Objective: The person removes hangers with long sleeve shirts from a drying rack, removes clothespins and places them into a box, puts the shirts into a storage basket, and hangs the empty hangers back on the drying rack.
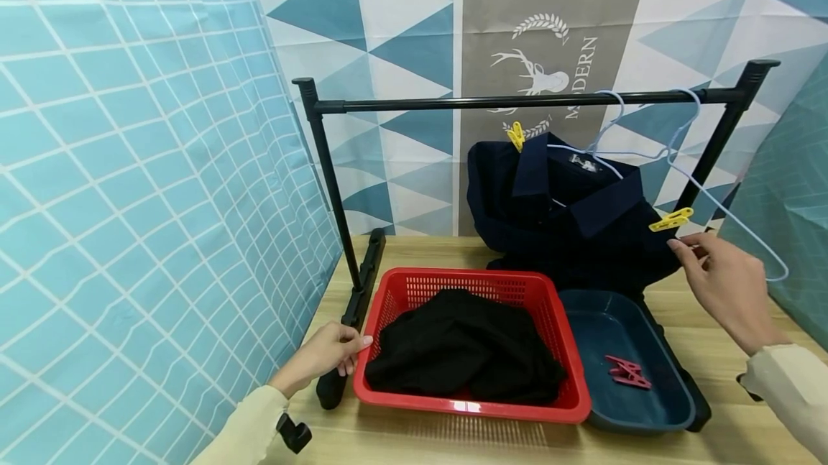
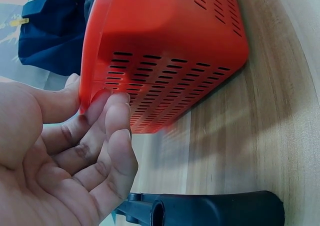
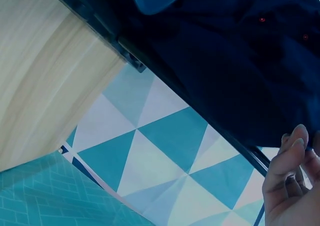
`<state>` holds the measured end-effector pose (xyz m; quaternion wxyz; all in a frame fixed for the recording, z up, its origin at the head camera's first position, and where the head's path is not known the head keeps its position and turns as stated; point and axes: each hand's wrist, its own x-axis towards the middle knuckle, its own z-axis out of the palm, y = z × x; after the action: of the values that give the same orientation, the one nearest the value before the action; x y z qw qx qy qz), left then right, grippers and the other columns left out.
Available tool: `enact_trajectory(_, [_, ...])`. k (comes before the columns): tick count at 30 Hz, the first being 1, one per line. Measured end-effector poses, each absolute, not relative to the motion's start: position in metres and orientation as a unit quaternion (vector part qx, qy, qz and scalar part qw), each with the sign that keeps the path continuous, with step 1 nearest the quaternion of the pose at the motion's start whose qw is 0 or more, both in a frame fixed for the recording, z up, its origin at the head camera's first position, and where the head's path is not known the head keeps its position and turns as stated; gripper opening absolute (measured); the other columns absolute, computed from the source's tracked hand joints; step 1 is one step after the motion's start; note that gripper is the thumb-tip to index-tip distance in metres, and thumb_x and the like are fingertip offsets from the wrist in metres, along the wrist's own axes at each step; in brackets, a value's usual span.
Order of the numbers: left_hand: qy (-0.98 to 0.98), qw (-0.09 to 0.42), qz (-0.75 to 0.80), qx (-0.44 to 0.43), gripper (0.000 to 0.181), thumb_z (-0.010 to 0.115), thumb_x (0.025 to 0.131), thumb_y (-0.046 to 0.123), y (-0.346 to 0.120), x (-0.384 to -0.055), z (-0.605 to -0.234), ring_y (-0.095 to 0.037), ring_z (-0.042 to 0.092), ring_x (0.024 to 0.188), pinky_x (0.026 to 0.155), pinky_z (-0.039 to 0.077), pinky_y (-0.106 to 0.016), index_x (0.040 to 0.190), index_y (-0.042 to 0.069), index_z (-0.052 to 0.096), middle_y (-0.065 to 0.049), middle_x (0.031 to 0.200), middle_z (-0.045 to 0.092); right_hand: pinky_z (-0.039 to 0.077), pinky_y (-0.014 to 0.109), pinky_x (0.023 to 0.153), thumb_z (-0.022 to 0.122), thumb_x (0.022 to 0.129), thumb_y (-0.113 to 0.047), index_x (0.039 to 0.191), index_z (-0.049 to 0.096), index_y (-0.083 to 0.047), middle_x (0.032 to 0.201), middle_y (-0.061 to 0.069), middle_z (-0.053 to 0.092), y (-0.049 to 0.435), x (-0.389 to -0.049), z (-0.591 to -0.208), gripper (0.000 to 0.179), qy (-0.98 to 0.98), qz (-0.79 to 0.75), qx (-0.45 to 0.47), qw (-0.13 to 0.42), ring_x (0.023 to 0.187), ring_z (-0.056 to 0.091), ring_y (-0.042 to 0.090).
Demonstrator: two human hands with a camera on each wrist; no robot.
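My left hand grips the left rim of a red plastic basket, thumb on one side of the rim and fingertips against the slotted wall. A heap of black cloth lies inside the basket. To the right, my right hand pinches the edge of a dark navy collared shirt, just below a yellow clothespin. In the right wrist view, the right fingers are curled at the cloth's edge. Another yellow clothespin sits on the shirt's other shoulder.
A black rail on a floor-standing frame carries light blue wire hangers, one running into the shirt collar. Beside the basket, a dark blue tray holds red clothespins. The frame's black foot lies left of the basket.
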<state>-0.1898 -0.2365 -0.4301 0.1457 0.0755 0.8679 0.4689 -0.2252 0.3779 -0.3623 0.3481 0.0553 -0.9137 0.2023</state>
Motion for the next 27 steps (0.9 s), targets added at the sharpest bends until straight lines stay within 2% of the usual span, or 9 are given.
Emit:
enact_trajectory(5, [0.866, 0.147, 0.470, 0.080, 0.038, 0.063, 0.104, 0.035, -0.238, -0.191, -0.432, -0.018, 0.061, 0.058, 0.057, 0.054, -0.032, 0.081, 0.004, 0.068, -0.008, 0.065, 0.063, 0.037, 0.033, 0.053, 0.065, 0.104, -0.023, 0.100, 0.068, 0.001, 0.079, 0.015, 0.066, 0.376, -0.228, -0.361, 0.024, -0.928, 0.195, 0.056, 0.311, 0.064, 0.055, 0.028])
enact_trajectory(9, [0.867, 0.142, 0.470, 0.087, 0.037, 0.064, 0.103, 0.034, -0.239, -0.191, -0.433, -0.019, 0.061, 0.058, 0.056, 0.054, -0.032, 0.082, 0.004, 0.069, -0.009, 0.065, 0.063, 0.033, 0.034, 0.053, 0.060, 0.106, -0.024, 0.094, 0.065, -0.002, 0.067, 0.006, 0.056, 0.374, -0.229, -0.361, 0.026, -0.931, 0.179, 0.080, 0.309, 0.057, 0.048, 0.024])
enact_trajectory(14, [0.865, 0.144, 0.474, 0.082, 0.036, 0.064, 0.104, 0.033, -0.238, -0.190, -0.432, -0.020, 0.061, 0.059, 0.057, 0.054, -0.034, 0.084, 0.003, 0.070, -0.011, 0.067, 0.064, 0.029, 0.033, 0.050, 0.059, 0.106, -0.018, 0.092, 0.063, -0.004, 0.060, 0.000, 0.043, 0.368, -0.231, -0.362, 0.020, -0.919, 0.155, 0.115, 0.344, 0.051, 0.038, 0.018])
enact_trajectory(18, [0.865, 0.144, 0.475, 0.078, 0.035, 0.063, 0.104, 0.030, -0.238, -0.190, -0.433, -0.020, 0.061, 0.059, 0.057, 0.054, -0.034, 0.084, 0.003, 0.070, -0.009, 0.067, 0.064, 0.030, 0.033, 0.049, 0.061, 0.104, -0.012, 0.094, 0.063, -0.003, 0.059, -0.001, 0.042, 0.364, -0.233, -0.363, 0.014, -0.907, 0.140, 0.139, 0.371, 0.051, 0.037, 0.015])
enact_trajectory(22, [0.865, 0.143, 0.473, 0.080, 0.035, 0.063, 0.104, 0.030, -0.238, -0.191, -0.432, -0.020, 0.060, 0.058, 0.056, 0.054, -0.034, 0.084, 0.003, 0.069, -0.007, 0.065, 0.063, 0.028, 0.030, 0.044, 0.064, 0.100, -0.010, 0.092, 0.063, -0.002, 0.057, -0.004, 0.038, 0.360, -0.236, -0.362, 0.012, -0.878, 0.124, 0.184, 0.424, 0.048, 0.034, 0.010])
enact_trajectory(27, [0.866, 0.147, 0.471, 0.080, 0.036, 0.063, 0.104, 0.033, -0.238, -0.192, -0.432, -0.018, 0.060, 0.058, 0.057, 0.054, -0.032, 0.083, 0.004, 0.069, -0.006, 0.065, 0.062, 0.027, 0.027, 0.041, 0.063, 0.100, -0.012, 0.095, 0.065, 0.003, 0.055, -0.001, 0.041, 0.351, -0.239, -0.357, 0.016, -0.839, 0.116, 0.236, 0.477, 0.044, 0.032, 0.009])
